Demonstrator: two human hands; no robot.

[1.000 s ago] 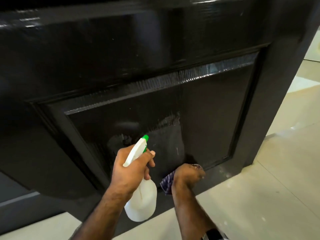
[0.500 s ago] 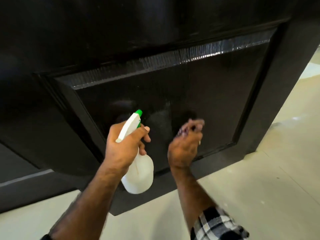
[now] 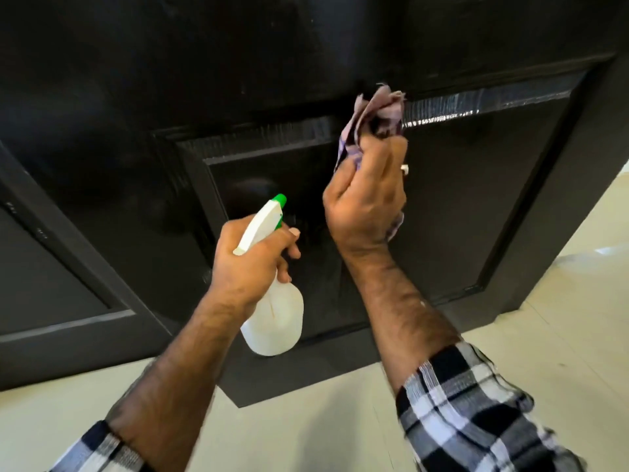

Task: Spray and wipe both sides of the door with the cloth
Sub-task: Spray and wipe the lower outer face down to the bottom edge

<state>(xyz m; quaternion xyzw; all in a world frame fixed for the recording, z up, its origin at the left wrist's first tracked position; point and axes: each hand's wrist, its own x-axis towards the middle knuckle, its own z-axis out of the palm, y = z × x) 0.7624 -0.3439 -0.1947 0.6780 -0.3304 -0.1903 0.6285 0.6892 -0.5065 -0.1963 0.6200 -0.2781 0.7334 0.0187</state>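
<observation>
A glossy black panelled door (image 3: 476, 206) fills most of the view. My right hand (image 3: 367, 199) grips a bunched purple cloth (image 3: 377, 114) and holds it up at the top moulding of the lower recessed panel. My left hand (image 3: 252, 264) grips the neck of a white spray bottle (image 3: 275, 318) with a green nozzle, which points toward the panel's left part. A damp sheen shows on the panel between the two hands.
Pale tiled floor (image 3: 510, 352) runs under the door and off to the right. A second dark panelled surface (image 3: 51, 284) stands at the left. The door's bottom edge sits just above the floor, below my hands.
My right hand has moved with the cloth from the panel's bottom edge up to its top moulding. The left hand keeps the bottle in about the same place.
</observation>
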